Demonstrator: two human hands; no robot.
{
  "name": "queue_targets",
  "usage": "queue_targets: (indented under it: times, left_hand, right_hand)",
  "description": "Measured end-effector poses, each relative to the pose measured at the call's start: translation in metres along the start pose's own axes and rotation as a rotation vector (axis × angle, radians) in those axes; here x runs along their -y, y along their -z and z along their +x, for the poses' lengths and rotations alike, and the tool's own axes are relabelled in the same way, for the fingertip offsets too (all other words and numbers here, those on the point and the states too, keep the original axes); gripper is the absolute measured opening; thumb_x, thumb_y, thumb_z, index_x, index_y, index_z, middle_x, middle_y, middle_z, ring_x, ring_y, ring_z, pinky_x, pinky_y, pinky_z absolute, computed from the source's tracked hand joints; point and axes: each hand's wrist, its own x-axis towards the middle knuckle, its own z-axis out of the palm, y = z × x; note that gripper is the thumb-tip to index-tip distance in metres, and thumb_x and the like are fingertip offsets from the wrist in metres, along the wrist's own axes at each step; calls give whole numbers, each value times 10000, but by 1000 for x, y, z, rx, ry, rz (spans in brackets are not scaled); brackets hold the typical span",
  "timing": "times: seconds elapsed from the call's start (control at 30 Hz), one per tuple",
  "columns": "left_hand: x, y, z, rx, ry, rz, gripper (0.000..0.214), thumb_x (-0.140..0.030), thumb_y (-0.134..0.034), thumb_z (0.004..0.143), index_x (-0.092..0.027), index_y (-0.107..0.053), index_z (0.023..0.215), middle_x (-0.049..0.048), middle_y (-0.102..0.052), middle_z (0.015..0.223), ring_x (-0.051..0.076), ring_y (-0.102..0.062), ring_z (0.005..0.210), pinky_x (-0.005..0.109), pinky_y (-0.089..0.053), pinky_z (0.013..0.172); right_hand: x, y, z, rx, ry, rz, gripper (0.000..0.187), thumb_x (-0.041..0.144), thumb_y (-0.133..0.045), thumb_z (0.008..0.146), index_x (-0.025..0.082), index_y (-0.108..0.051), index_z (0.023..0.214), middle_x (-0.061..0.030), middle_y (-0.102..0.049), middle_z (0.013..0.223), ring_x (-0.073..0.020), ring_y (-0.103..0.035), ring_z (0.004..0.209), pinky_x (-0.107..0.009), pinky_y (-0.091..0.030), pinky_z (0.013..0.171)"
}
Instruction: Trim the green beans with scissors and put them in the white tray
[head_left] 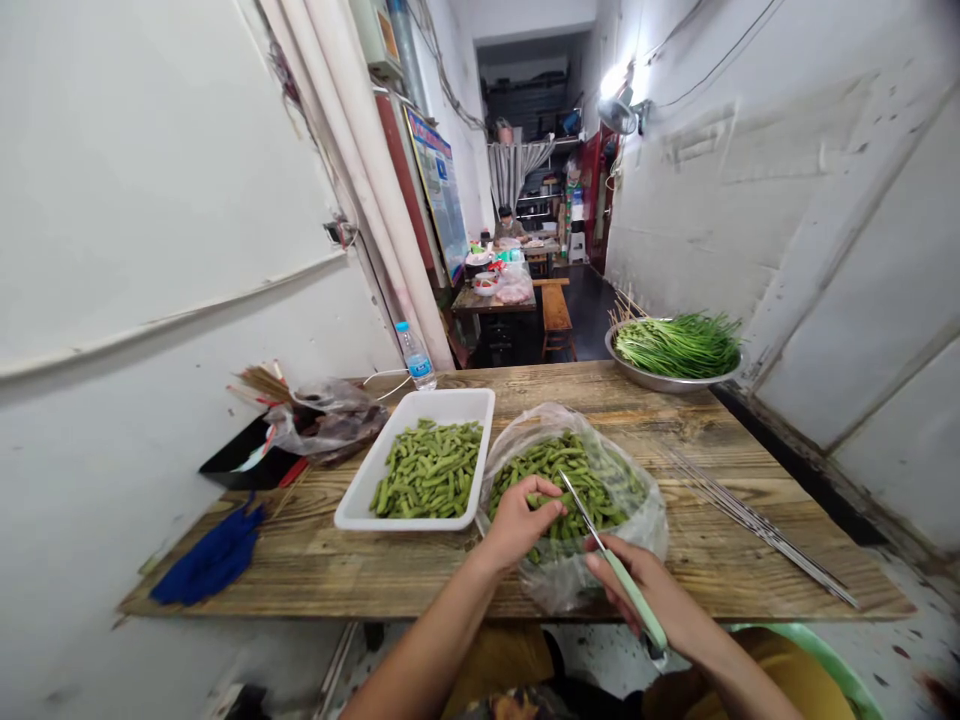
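Note:
My left hand (523, 517) is closed above the bag, thumb and fingers pinched on a green edamame pod (553, 497), mostly covered by the fingers. In my right hand (646, 590) are scissors with a pale green handle (634, 597). Their narrow metal blades (579, 508) point up and left, the tip close to the left fingertips. Beneath both hands lies a clear plastic bag (651, 520), open at the top and full of edamame pods (581, 460). Left of it stands a white tray (352, 510), with many more pods (431, 470) inside.
A metal bowl (667, 382) of green chives stands at the far right corner. Metal skewers (765, 525) lie on the wooden table (300, 580). To the left are a blue cloth (210, 560), a black box (232, 455) and a water bottle (416, 358). A person (508, 228) sits far back.

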Motion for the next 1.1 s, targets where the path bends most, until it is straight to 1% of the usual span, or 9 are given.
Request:
queue_targets:
  times: [0.33, 0.43, 0.53, 0.63, 0.73, 0.83, 0.9, 1.03, 1.1]
  left_hand:
    - [9, 10, -5, -25, -51, 209, 137, -252, -605, 706, -146, -572, 788, 25, -653, 678, 123, -574, 629, 224, -402, 619]
    - [7, 19, -4, -66, -112, 276, 102, -218, -575, 720, -152, -577, 796, 24, -656, 717, 142, -600, 704, 245, -423, 694]
    - [-1, 53, 5, -333, -230, 442, 130, -187, -531, 735, -164, -597, 844, 22, -653, 796, 144, -590, 726, 259, -431, 712]
    - [-14, 105, 18, -619, -334, 655, 245, -164, -457, 773, -163, -597, 974, 58, -645, 925, 159, -584, 767, 303, -446, 751]
    - [-31, 147, 29, -671, -383, 881, 366, -211, -545, 743, -155, -565, 1105, 121, -581, 1118, 226, -537, 1026, 394, -388, 918]
    - [-39, 152, 34, -698, -418, 1024, 462, -287, -620, 716, -195, -546, 1163, 129, -467, 1301, 287, -382, 1232, 500, -236, 1025]
    - [-35, 132, 36, -589, -507, 1030, 347, -296, -562, 777, -220, -587, 1115, 102, -510, 1270, 260, -419, 1207, 478, -250, 1024]
    - [-2, 72, 40, 75, -592, 975, 222, -248, -542, 797, -237, -663, 983, 59, -668, 977, 187, -589, 930, 344, -408, 883]
    - [15, 48, 44, 167, -585, 1003, 235, -225, -578, 770, -224, -663, 989, 69, -663, 958, 198, -577, 931, 344, -408, 864]
  right_hand:
    - [-15, -13, 13, -15, -2, -52, 401, 578, -480, 792, 184, -517, 854, 109, -328, 416, -40, -275, 295, -155, -217, 298]
    - [-20, -12, 15, -14, -31, -32, 453, 603, -480, 774, 185, -512, 945, 109, -331, 425, -51, -282, 301, -157, -236, 290]
    - [-32, -5, 13, -19, -15, -53, 556, 616, -490, 757, 176, -474, 1098, 106, -340, 441, -67, -309, 335, -166, -288, 311]
    - [-47, 5, 9, -31, -33, -107, 626, 628, -492, 744, 162, -456, 1160, 98, -360, 435, -81, -348, 351, -177, -306, 332]
    - [-55, 11, 4, -30, -80, -103, 657, 637, -483, 737, 156, -452, 1184, 101, -355, 403, -86, -353, 329, -182, -303, 328]
    - [-53, 13, -2, -56, -96, -30, 663, 629, -508, 717, 163, -463, 1186, 105, -349, 411, -81, -345, 324, -182, -318, 324]
    - [-48, 14, -4, -91, -101, 24, 660, 616, -528, 708, 173, -464, 1194, 97, -383, 446, -80, -365, 338, -184, -346, 334]
    - [-43, 12, -8, -143, -112, 58, 680, 616, -530, 699, 162, -452, 1200, 97, -398, 456, -80, -369, 328, -185, -349, 315]
    - [-44, 9, -12, -165, -101, 51, 681, 616, -530, 696, 159, -454, 1195, 110, -364, 436, -72, -339, 308, -176, -323, 297]
